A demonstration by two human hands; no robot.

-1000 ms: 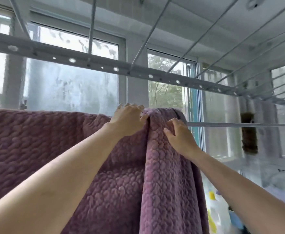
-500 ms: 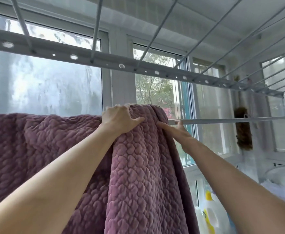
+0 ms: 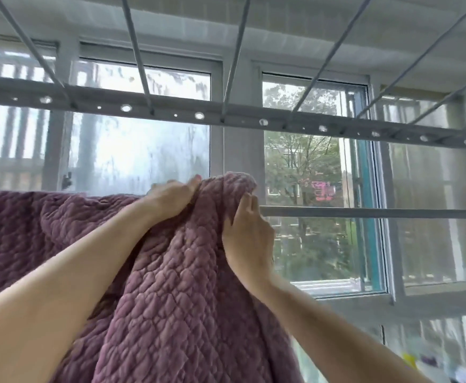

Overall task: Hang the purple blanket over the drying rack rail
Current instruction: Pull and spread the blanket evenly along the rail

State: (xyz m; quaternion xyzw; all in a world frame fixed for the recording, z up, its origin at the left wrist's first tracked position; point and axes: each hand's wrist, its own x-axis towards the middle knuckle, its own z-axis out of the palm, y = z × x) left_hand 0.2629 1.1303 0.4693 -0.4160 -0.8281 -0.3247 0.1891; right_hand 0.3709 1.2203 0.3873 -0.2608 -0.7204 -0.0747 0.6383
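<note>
I see the purple blanket point(image 3: 171, 299) draped over the horizontal drying rack rail point(image 3: 364, 212), which runs across the middle of the view in front of the window point(image 3: 140, 150). The blanket covers the rail's left portion; the right portion of the rail is bare. To the left the fabric lies flat along the rail line. At its right end it is bunched into a raised fold that stands above the rail.

My left hand point(image 3: 171, 196) is closed on the top of that fold, fingers curled over the far side, thumb side toward me. My right hand point(image 3: 247, 239) is closed on the blanket's right edge just below the fold's peak, fingertips pressed into the quilted fabric, right where the bare rail emerges. Both hands hold the blanket; they are near each other with the raised fold between them.

Above, a perforated grey crossbar point(image 3: 254, 120) spans the view, with thin rods point(image 3: 135, 48) running from it toward the camera. Both forearms reach up from the lower edge of the view. The lower part of the blanket hangs down out of view.
</note>
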